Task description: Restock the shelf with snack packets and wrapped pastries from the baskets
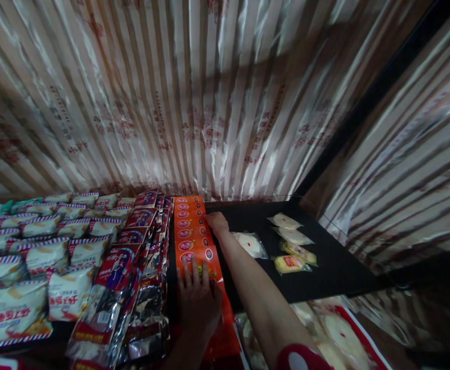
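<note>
A long overlapping row of orange packets (pixel 186 234) with round logos runs away from me. My left hand (pixel 199 300) lies over its near part, fingers stretched apart and flat on the orange wrapping. Farther along, my right hand (pixel 217 223) is at the row's right edge, its fingers curled in; whether they grip anything is hidden. Close to the right wrist lies a clear packet with a round white cake (pixel 249 244). Left of the row, dark red packets (pixel 117 264) overlap in slanting stacks.
White snack bags (pixel 43 254) with red and blue striped edges fill the left side. On the black board (pixel 338 264) at right lie yellow packets (pixel 289 263) and pale wrapped cakes (pixel 286 222). More wrapped cakes (pixel 340 331) sit below the board. A striped plastic sheet (pixel 194 103) closes the back.
</note>
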Available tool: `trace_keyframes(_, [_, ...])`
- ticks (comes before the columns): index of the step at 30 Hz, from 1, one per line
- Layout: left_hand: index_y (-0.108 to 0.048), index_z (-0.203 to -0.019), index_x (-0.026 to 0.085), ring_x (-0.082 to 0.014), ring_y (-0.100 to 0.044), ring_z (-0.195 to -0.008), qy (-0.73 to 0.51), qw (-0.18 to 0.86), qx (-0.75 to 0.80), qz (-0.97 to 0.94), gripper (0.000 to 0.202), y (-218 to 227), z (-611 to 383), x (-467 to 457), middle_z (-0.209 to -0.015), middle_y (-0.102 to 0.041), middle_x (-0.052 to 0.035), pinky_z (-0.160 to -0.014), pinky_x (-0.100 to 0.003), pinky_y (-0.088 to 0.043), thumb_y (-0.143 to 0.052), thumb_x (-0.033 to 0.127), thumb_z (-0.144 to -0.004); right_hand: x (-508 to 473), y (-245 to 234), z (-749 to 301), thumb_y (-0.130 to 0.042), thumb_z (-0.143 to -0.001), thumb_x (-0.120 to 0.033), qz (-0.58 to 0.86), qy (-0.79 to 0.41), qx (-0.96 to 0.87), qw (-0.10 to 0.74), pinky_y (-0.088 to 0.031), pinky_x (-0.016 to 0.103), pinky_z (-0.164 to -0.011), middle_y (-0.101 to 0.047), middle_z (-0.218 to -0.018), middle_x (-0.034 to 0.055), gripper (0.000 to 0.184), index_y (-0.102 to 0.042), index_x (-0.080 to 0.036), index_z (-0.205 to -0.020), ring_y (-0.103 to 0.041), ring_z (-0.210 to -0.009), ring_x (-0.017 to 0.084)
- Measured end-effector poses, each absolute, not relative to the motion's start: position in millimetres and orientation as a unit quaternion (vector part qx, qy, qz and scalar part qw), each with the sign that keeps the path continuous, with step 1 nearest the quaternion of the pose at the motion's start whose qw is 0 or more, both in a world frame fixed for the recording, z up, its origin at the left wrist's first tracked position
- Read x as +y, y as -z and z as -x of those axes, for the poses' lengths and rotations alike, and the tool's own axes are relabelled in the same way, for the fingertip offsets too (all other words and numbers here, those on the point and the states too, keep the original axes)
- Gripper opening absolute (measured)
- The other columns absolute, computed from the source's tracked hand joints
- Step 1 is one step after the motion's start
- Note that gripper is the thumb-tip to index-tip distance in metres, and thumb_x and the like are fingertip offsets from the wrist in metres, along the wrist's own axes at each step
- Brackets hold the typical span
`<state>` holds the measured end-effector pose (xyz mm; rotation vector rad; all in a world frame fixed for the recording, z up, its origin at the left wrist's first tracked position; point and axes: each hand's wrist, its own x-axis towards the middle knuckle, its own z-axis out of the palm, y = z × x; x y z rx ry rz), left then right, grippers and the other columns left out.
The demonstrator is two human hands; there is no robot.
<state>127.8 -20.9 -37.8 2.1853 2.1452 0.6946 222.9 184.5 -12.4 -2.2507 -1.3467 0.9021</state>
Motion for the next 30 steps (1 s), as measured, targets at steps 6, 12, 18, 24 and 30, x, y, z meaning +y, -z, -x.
trace_keyframes(6, [-0.057,-0.124,0.021,-0.0344,-0.04,-0.127,-0.225,-0.009,0.677,-0.7,0.048,39.3,-127.6,-20.8,-0.135,-0.051,-0.0107,-0.105,-0.056,-0.029,-0.046,0.041,-0.082,183.6,8.9,-217.5,-0.056,-0.076,-0.042,0.809,-0.303,-0.474,0.168,-0.049,0.034,-0.083,-0.067,-0.111,0.0114,0.037,-0.071,-0.021,-0.101,-0.062,-0.104,0.028])
trace_keyframes(12, [-0.058,-0.123,0.022,-0.0334,-0.04,-0.128,-0.234,-0.006,0.68,-0.695,0.047,40.2,-127.8,-21.0,-0.135,-0.05,-0.0102,-0.106,-0.056,-0.027,-0.048,0.042,-0.082,180.7,3.8,-215.8,-0.053,-0.078,-0.043,0.811,-0.292,-0.481,0.159,-0.049,0.036,-0.083,-0.067,-0.111,0.0144,0.038,-0.071,-0.019,-0.101,-0.061,-0.106,0.029])
trace_keyframes(18, [-0.058,-0.122,0.021,-0.0338,-0.038,-0.129,-0.231,-0.004,0.676,-0.699,0.048,41.9,-128.0,-21.4,-0.134,-0.051,-0.0104,-0.106,-0.055,-0.028,-0.049,0.044,-0.081,178.7,2.0,-215.1,-0.057,-0.075,-0.049,0.804,-0.29,-0.497,0.153,-0.049,0.034,-0.082,-0.069,-0.106,0.0108,0.036,-0.072,-0.023,-0.094,-0.063,-0.102,0.027])
trace_keyframes(24, [-0.058,-0.123,0.021,-0.0337,-0.039,-0.128,-0.226,0.0,0.677,-0.7,0.049,44.2,-127.9,-20.2,-0.136,-0.05,-0.0103,-0.106,-0.055,-0.027,-0.049,0.046,-0.081,181.1,2.9,-209.3,-0.061,-0.074,-0.047,0.817,-0.28,-0.485,0.14,-0.049,0.034,-0.081,-0.068,-0.106,0.013,0.037,-0.071,-0.02,-0.097,-0.063,-0.103,0.027])
trace_keyframes(30, [-0.054,-0.126,0.023,-0.0322,-0.038,-0.129,-0.209,0.014,0.679,-0.703,0.051,39.6,-126.9,-21.1,-0.137,-0.048,-0.0093,-0.108,-0.055,-0.025,-0.048,0.048,-0.082,184.9,6.2,-205.3,-0.06,-0.077,-0.045,0.821,-0.264,-0.491,0.123,-0.05,0.034,-0.081,-0.067,-0.109,0.0159,0.039,-0.069,-0.017,-0.102,-0.062,-0.105,0.027])
